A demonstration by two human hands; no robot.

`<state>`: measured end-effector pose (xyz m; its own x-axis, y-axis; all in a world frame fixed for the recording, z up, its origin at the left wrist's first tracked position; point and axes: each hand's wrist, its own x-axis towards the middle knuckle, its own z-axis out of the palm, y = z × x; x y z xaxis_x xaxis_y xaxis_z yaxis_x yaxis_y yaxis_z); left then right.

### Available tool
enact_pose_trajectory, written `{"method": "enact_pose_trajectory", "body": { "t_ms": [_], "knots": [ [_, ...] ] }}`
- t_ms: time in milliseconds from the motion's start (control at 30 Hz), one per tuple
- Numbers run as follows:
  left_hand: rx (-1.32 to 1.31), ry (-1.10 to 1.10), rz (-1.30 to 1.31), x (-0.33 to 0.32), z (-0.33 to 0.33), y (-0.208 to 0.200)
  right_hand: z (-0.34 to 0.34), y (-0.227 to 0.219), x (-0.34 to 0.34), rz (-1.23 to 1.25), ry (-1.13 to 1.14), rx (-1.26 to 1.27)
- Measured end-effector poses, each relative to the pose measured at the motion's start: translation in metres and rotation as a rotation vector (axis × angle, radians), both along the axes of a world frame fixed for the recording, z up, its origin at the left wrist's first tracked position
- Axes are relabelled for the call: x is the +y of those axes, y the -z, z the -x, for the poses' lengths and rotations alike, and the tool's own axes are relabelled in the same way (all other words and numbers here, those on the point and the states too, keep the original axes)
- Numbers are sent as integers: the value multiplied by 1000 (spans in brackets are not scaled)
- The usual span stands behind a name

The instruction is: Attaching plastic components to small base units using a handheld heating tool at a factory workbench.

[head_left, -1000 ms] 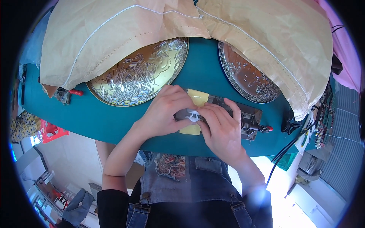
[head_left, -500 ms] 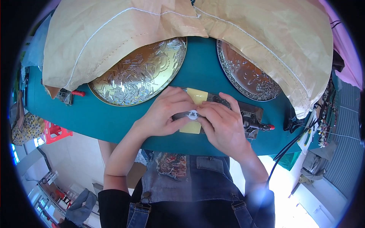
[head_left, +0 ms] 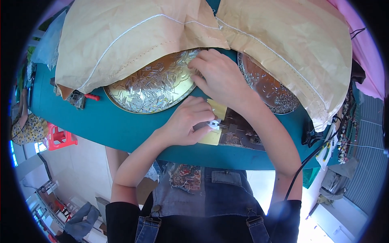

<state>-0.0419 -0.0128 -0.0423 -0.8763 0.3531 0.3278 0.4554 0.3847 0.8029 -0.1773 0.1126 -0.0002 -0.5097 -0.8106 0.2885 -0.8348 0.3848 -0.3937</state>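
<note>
My left hand (head_left: 187, 123) rests on the teal table (head_left: 121, 129), its fingers closed on a small white part (head_left: 213, 124) held against a dark metal fixture (head_left: 239, 133) that sits on a yellow pad (head_left: 215, 109). My right hand (head_left: 216, 77) reaches across to the right rim of a gold tray (head_left: 150, 87) filled with several thin metal pins. Its fingertips pinch at the pins, but whether they hold one is hidden.
A second tray (head_left: 269, 91) of small metal parts lies at the right, half under brown paper sacks (head_left: 133, 36). A red-handled tool (head_left: 83, 98) lies at the left. A black cable (head_left: 312, 152) hangs off the table's right edge. A red stool (head_left: 58, 135) stands below left.
My right hand has left the fixture and moved up and left to the gold tray of pins. My left hand stays on the white part at the fixture.
</note>
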Motion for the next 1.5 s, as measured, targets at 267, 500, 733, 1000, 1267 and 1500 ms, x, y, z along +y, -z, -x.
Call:
{"method": "enact_pose_trajectory", "body": {
  "t_ms": [267,500,733,1000,1267,1500],
  "knots": [
    [6,15,-14,1,2,-1,22,38,-34,-67,18,8],
    [7,11,-26,2,2,1,23,44,-32,-117,6,99],
    [4,3,-16,1,1,-1,24,33,-32,-154,-63,-6],
    [-3,-6,-18,1,0,-1,22,36,-33,-207,-80,261],
    [-9,-3,-30,2,0,4,24,28,-34,-309,-162,350],
    [-6,-4,-32,3,1,1,29,24,-25,-94,-55,116]
  ]
}}
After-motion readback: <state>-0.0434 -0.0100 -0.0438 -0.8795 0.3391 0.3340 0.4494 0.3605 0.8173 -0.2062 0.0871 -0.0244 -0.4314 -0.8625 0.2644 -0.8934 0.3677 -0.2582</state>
